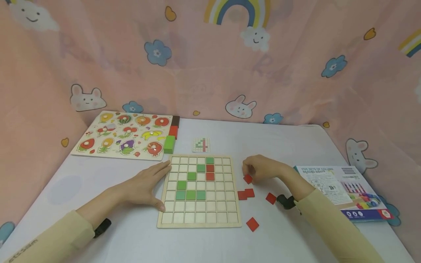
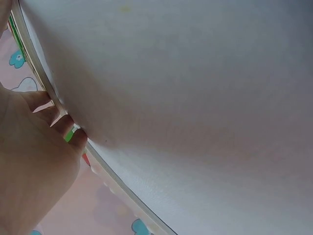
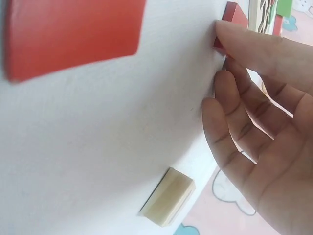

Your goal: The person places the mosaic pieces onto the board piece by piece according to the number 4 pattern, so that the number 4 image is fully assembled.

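Note:
A wooden grid board [image 1: 198,226] lies flat with several green tiles [image 1: 191,176] in a diagonal and a row, and two red tiles [image 1: 209,172] below the top green one. My left hand [image 1: 141,186] rests at its left edge with the fingers extended and the thumb near the lower left side; in the left wrist view its fingertips touch the edge. To the right of the board, my right hand [image 1: 263,168] pinches a red tile [image 3: 234,17] between thumb and forefinger, just above the table. Several loose red tiles [image 1: 252,224] lie below that hand.
A small pattern card [image 1: 201,145] lies behind the board. At the back left is a fruit knob puzzle [image 1: 112,153] with green [image 1: 169,144], red and dark blocks along its right edge. A boxed set [image 1: 345,190] sits under the right forearm's far side.

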`<state>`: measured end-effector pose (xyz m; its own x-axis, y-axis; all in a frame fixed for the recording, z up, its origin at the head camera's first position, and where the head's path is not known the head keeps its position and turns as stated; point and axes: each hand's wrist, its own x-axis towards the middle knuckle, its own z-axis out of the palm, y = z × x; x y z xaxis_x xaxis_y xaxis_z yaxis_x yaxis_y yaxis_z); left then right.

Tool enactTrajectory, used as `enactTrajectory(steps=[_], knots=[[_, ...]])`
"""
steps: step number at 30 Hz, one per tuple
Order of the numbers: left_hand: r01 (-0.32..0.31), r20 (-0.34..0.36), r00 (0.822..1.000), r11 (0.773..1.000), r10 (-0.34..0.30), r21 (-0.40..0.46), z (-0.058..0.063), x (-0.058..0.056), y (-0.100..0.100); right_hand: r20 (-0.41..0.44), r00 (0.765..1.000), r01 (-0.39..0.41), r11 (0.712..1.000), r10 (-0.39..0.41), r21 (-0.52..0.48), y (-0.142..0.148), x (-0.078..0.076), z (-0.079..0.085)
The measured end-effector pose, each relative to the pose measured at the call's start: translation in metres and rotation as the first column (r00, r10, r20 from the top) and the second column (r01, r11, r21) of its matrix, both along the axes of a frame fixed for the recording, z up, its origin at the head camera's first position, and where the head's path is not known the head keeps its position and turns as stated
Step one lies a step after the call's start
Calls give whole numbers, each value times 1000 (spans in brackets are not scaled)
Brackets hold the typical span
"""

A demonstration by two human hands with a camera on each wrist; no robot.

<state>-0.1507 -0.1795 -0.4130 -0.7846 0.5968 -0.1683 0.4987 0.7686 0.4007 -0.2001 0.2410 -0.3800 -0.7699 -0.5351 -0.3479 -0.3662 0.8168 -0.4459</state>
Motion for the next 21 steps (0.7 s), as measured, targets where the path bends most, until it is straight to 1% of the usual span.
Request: enactTrajectory(steps=[6,11,15,18,21], knots=[[2,4,1000,1000,-2,1,2,0,0,-3,1000,-7,1000,7,-10,-2,-3,-1],[4,-2,1000,1000,-4,2,0,0,0,25,999,38,998,-37,-45,-7,-6,-1],[0,-3,1000,1000,0,0,0,0,0,12,997,71,992,-70,-100,-18,-5,3],[2,-6,1000,1000,-2,3,0,0,0,-8,997,70,984,-72,-162,-29,-2,6],[3,-4,1000,1000,-3,4,1,0,0,-2,998,65,975,-67,-213,-42,2,6]])
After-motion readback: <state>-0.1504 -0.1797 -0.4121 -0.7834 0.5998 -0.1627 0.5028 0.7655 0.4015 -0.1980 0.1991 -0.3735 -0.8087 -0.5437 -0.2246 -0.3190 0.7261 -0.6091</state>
